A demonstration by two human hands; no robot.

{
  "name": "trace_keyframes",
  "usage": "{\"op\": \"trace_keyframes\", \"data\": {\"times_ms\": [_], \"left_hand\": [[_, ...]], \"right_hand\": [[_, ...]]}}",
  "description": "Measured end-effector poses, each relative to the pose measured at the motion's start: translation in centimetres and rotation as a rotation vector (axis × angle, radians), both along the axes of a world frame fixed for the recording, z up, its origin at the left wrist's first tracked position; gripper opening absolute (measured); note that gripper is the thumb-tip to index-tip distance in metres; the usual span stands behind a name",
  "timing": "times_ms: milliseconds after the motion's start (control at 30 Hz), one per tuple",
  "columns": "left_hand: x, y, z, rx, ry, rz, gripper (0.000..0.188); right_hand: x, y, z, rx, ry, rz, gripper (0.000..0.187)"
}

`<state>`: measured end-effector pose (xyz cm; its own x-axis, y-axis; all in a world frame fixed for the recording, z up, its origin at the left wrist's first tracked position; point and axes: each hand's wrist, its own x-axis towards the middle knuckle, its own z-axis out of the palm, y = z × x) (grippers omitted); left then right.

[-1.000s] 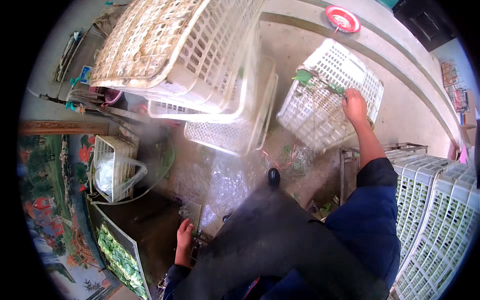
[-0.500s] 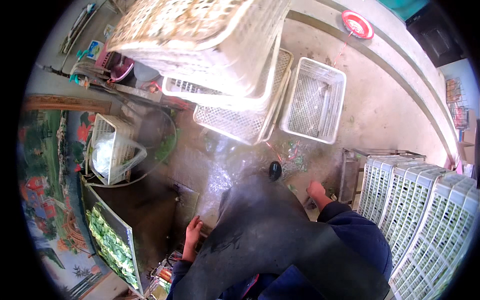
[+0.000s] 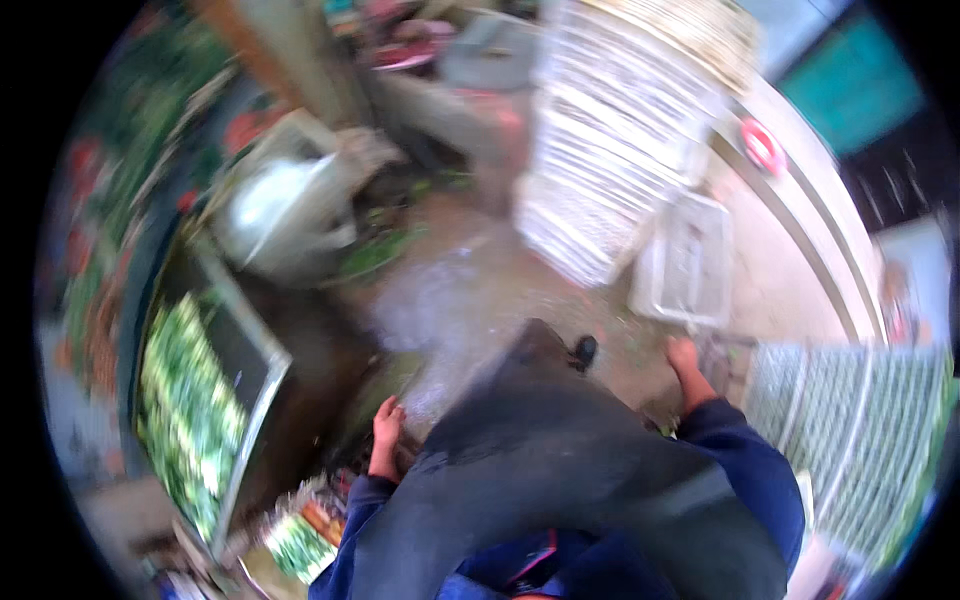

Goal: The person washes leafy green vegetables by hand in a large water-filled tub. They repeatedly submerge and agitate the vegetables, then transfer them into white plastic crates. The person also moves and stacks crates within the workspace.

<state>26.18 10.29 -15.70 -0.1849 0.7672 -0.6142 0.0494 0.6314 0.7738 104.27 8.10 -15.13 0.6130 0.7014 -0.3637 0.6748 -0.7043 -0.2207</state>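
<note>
My left hand (image 3: 388, 424) hangs out to the left of my dark apron (image 3: 520, 470), its fingers loosely apart with nothing in them. Nearest to it is a dark, metal-rimmed tank (image 3: 262, 385), with leafy greens (image 3: 190, 410) at its left side. On the other side, my right hand (image 3: 686, 362) is held out by itself; its fingers are smeared and turned from view. White crates (image 3: 850, 430) with green produce behind their slats stand to the right of that arm. One dark shoe tip (image 3: 583, 352) shows beyond the apron.
A tall stack of white plastic crates (image 3: 620, 130) stands ahead, with a single white crate (image 3: 685, 260) on the wet floor (image 3: 440, 280) beside it. A basket with clear plastic (image 3: 280, 210) is at far left. A red basin (image 3: 763, 147) lies on the ledge.
My view has swung left, smearing the picture. The crate stack now appears farther right and the tank with greens shows more fully. Both hands stay beside my body.
</note>
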Motion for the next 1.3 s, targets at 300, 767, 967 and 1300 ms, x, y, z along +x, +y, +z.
{"op": "trace_keyframes", "data": {"times_ms": [300, 767, 967, 1300], "left_hand": [[-5.6, -10.5, -3.8, 0.115, 0.276, 0.295, 0.049], [-5.4, -14.6, 8.3, -0.127, 0.188, 0.711, 0.033], [-6.7, -10.9, 14.4, -0.151, 0.316, 0.973, 0.044], [-6.6, -9.9, 12.5, -0.248, 0.303, 0.822, 0.054]], "right_hand": [[-19.2, 17.8, 4.3, 0.206, 0.437, 0.425, 0.058], [-90.9, 32.5, 13.1, -0.138, 1.026, 1.408, 0.094], [-103.2, 26.6, 12.6, -0.871, 1.168, 0.850, 0.084], [-103.9, 32.1, 4.3, -0.911, 1.242, 1.156, 0.072]]}}
